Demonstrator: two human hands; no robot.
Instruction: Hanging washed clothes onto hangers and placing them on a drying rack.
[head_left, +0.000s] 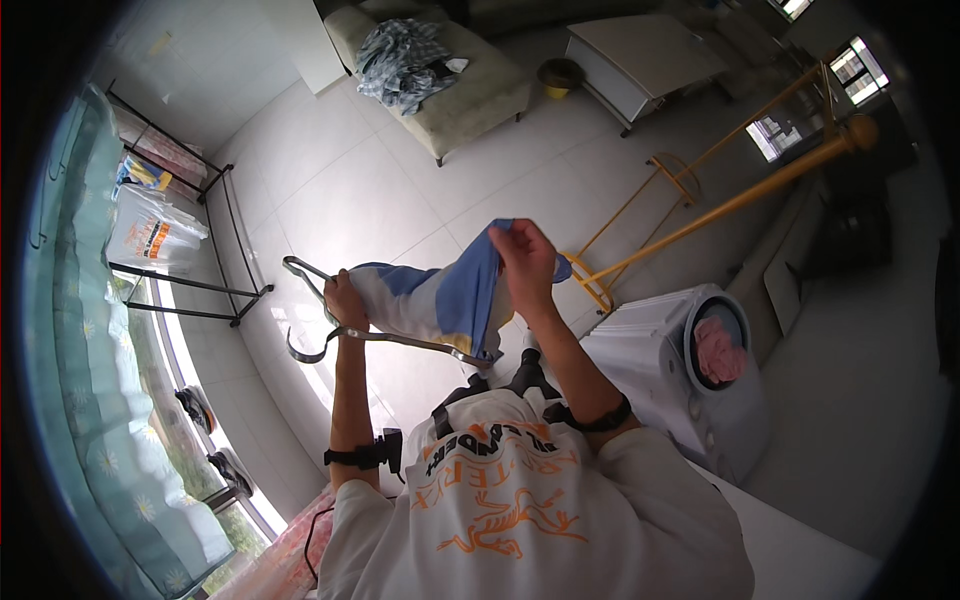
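My left hand (347, 301) is closed at the near side of a metal clothes hanger (401, 337), whose hook points left. Its fingers wrap the hanger's frame, and the end of a blue, white and yellow garment (409, 300) lies against them. How much cloth they also grip is hidden. My right hand (527, 264) pinches the garment's blue edge between thumb and fingers, holding it raised. The cloth stretches between both hands above the floor. One hanger arm runs along the garment's lower side, its tip at the blue edge.
A top-loading washing machine (675, 375) stands open at right, pink cloth (720, 349) inside. Beyond is a yellow rack (712, 202). At left stands a black rack (240, 247) with a white shirt (156, 232) and hanging curtain (97, 360). Plaid clothes (401, 64) lie on an ottoman (480, 97).
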